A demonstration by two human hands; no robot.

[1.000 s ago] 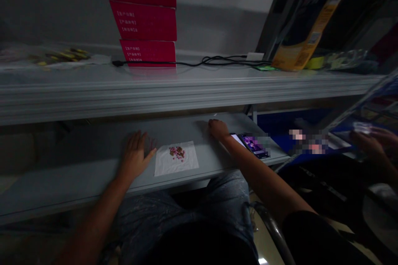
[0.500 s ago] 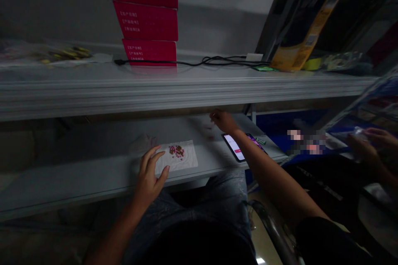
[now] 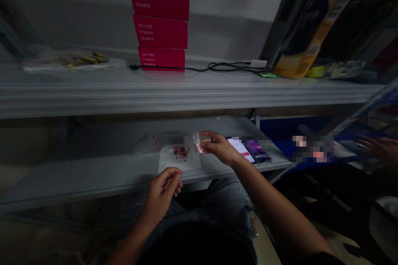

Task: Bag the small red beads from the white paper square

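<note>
We note the right hand pinching a small clear plastic bag between its fingertips, just over the far corner of the paper sheet. Pink-brown beads lie heaped on the sheet; bag contents too small to tell. The left hand is curled just short of the sheet; we cannot tell whether it holds anything.

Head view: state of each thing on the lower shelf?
Left hand, fingers curled, nothing visible held
Right hand, pinching
Clear plastic packet, held up in right hand
Pink and brown beads, piled
White sheet, lying flat under beads
Phone, screen lit
</note>
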